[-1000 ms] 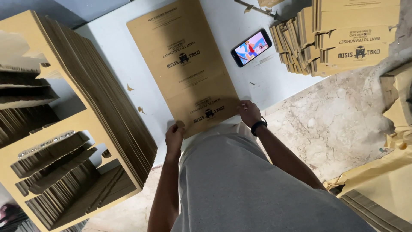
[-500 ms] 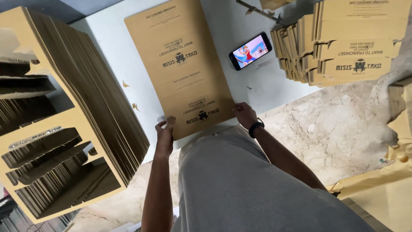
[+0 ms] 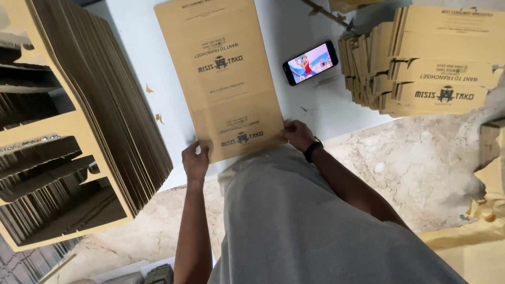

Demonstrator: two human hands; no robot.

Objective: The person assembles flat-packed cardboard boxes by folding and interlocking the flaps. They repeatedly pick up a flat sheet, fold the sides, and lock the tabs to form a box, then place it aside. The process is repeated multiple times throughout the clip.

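Nearest the camera, the left hand (image 3: 195,162) pinches the near left corner of a flat cardboard box blank (image 3: 226,79), its fingers (image 3: 190,151) curled over the edge at about 7 o'clock of the sheet. The right hand (image 3: 298,134), with a dark watch (image 3: 312,149) on its wrist, grips the near right corner at about 5 o'clock, thumb on top and the other fingers closed around the edge. Both hands are closed on the sheet, not released.

The blank lies lengthwise on the pale desk (image 3: 137,68), running from the near edge toward 12 o'clock. It looks light and thin, stiff along its panels but likely to bend at the scored fold lines, so corners and edges seem the safest places to hold.

Farther off, a tall stack of blanks (image 3: 105,105) stands at 9 o'clock, a phone (image 3: 310,62) with a lit screen lies at 1 o'clock, and folded boxes (image 3: 421,63) pile up at 2 o'clock.
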